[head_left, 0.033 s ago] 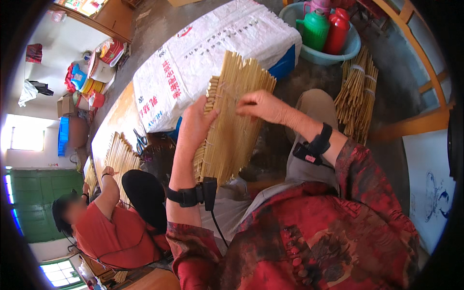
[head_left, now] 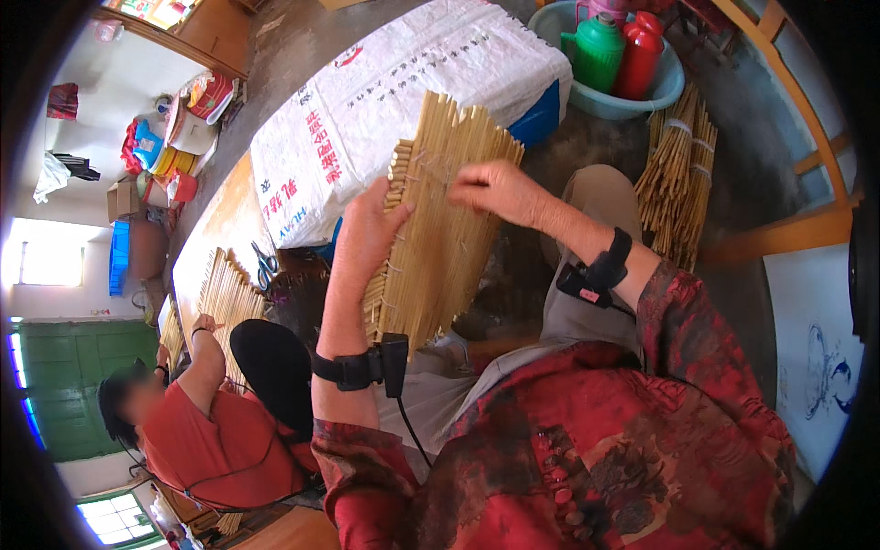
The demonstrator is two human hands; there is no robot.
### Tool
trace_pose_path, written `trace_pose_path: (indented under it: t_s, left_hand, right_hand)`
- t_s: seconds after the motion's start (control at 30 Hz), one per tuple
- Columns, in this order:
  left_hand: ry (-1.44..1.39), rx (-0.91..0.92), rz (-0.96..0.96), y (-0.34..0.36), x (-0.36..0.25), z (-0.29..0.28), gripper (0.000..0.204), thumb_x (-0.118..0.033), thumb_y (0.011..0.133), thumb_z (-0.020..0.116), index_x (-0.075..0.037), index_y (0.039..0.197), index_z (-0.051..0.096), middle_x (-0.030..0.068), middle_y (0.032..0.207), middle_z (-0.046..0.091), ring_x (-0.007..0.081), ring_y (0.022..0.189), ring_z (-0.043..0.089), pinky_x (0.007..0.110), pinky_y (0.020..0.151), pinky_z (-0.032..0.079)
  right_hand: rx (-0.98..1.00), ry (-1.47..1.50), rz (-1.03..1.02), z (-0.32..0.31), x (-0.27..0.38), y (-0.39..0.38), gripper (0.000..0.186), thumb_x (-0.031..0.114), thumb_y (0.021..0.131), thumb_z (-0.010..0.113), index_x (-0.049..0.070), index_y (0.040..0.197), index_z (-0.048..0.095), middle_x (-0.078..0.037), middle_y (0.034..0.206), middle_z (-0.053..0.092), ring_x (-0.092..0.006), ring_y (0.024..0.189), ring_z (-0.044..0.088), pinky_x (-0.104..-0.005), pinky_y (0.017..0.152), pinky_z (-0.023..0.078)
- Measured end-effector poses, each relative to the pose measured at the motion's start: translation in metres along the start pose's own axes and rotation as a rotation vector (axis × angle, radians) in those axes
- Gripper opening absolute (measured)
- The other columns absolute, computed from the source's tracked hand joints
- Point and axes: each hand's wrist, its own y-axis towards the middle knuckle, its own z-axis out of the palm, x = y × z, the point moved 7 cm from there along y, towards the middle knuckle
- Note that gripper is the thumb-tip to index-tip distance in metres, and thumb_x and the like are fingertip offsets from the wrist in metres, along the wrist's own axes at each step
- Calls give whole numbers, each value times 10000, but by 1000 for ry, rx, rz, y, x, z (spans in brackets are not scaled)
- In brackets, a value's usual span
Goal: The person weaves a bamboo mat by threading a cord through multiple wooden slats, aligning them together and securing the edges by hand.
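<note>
A panel of pale straw-coloured stalks [head_left: 431, 247], bound side by side with thin thread, is held tilted above my lap. My left hand [head_left: 367, 229] grips its left edge, thumb on the front face and fingers partly hidden behind. My right hand [head_left: 500, 192] is just in front of the panel's upper right part, its fingers curled together in a pinch. Whatever they may hold is too small to make out. Short thread ends stick out across the panel's face. The stalk ends along its top make an uneven, stepped edge.
A white woven sack [head_left: 394, 101] covers the table ahead, with scissors [head_left: 265, 266] near its left. At left, a co-worker in red [head_left: 220, 440] handles another stalk panel [head_left: 229, 298]. Stalk bundles [head_left: 676, 174] and a basin [head_left: 674, 96] with thermos flasks [head_left: 598, 53] stand at right.
My right hand has shifted very slightly upward, its fingers more curled in. My left hand keeps its hold, and the panel is nearly unmoved.
</note>
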Motion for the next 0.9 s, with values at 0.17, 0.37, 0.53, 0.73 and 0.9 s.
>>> trace_pose_path:
  t_s: [0.17,0.37,0.53,0.73,0.9]
  left_hand:
    - [13,54,-17,3,-6,0,291,-146,792,652,28,1009,566,248,891,632,403,871,605,408,750,463]
    - [-24,46,-32,2,-12,5,281,-141,807,657,43,998,568,167,863,655,191,780,598,341,736,470]
    - [-8,34,-25,9,0,8,309,-162,812,652,36,1031,564,174,890,657,215,802,617,344,748,473]
    - [35,7,-115,12,-1,12,351,-136,788,665,32,1071,544,217,926,645,324,863,620,385,760,481]
    - [45,-68,-72,10,18,5,395,-113,767,676,38,1100,528,237,955,641,361,896,635,398,773,488]
  right_hand:
    - [-391,-348,-337,-7,25,2,273,215,824,676,-50,862,618,-120,753,623,-199,707,604,-319,672,483]
    - [-135,-226,-195,3,5,13,250,210,843,644,-39,855,618,-101,749,608,-179,764,595,-296,687,462]
    - [34,515,-102,-1,6,-1,219,243,905,585,44,815,597,-21,778,580,-160,754,592,-291,693,491]
    - [-33,622,93,-9,0,-9,277,239,898,595,11,1042,532,-58,805,608,-114,544,556,-292,517,505]
    - [-233,66,122,-31,-38,-26,249,151,844,626,-16,1019,570,-114,793,644,-151,598,590,-308,531,482]
